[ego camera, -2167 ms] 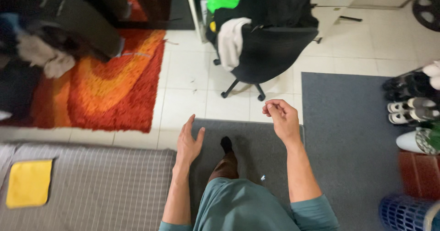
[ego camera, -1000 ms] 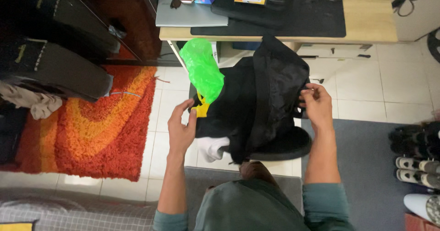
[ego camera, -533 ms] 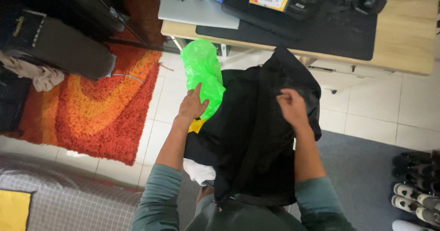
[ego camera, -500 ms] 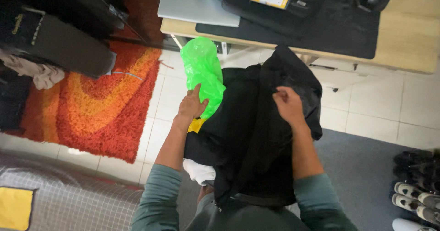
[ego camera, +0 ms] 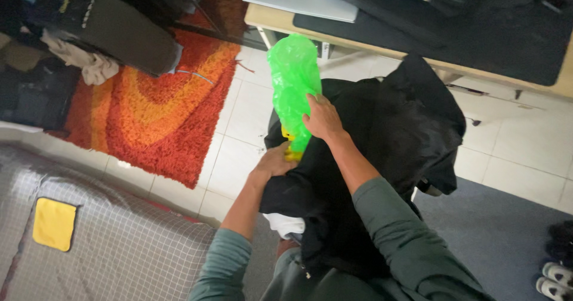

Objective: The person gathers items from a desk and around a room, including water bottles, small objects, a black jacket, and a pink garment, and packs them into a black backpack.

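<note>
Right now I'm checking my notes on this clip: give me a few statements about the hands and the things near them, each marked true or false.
1. The right hand rests on the green bag. True.
2. The left hand is on the rug. False: it is at the black cloth, just below the bag.
3. A yellow cloth lies on the checked cover. True.
4. The green bag lies flat on the desk. False: it stands up in front of the desk, over the black cloth.
</note>
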